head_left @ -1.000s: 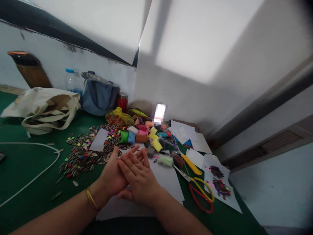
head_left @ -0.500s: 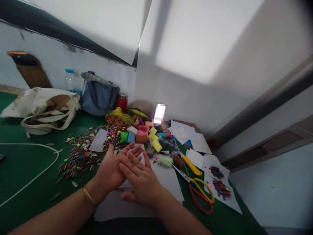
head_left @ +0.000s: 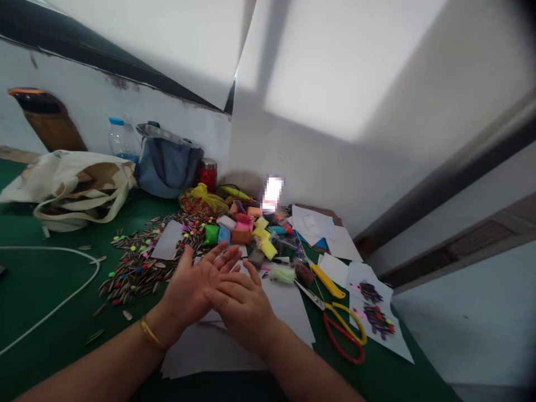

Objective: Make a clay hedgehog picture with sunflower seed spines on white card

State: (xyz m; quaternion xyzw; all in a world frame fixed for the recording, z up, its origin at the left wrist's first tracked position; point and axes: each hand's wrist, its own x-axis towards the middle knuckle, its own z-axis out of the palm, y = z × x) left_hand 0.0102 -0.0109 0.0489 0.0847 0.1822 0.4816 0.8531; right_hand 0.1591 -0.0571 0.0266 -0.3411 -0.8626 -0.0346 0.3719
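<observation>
Palm up, my left hand (head_left: 191, 283) has its fingers stretched out above white paper sheets (head_left: 288, 304); a gold bangle (head_left: 151, 333) circles the wrist. My right hand (head_left: 243, 307) lies across it with fingers extended, their tips touching the left palm. Whether anything small sits between the two is hidden. Just beyond the fingers are packets of coloured clay, among them a yellow packet (head_left: 268, 248), a brown packet (head_left: 242, 236) and a pale green packet (head_left: 282, 274). Left of my hands spreads a pile of sunflower seeds (head_left: 138, 271) mixed with coloured pompoms.
Scissors (head_left: 345, 329) with red and yellow handles and a yellow cutter (head_left: 329, 281) lie right. Beyond them is a sheet with seed designs (head_left: 379, 321). Behind stand a blue bag (head_left: 170, 164), a red flask (head_left: 208, 176) and a lit phone (head_left: 272, 192). A white cable (head_left: 62, 301) curves at left.
My right hand has slid slightly back along the left palm, its fingers a little more bent, uncovering more of that palm. The things on the table have stayed put.
</observation>
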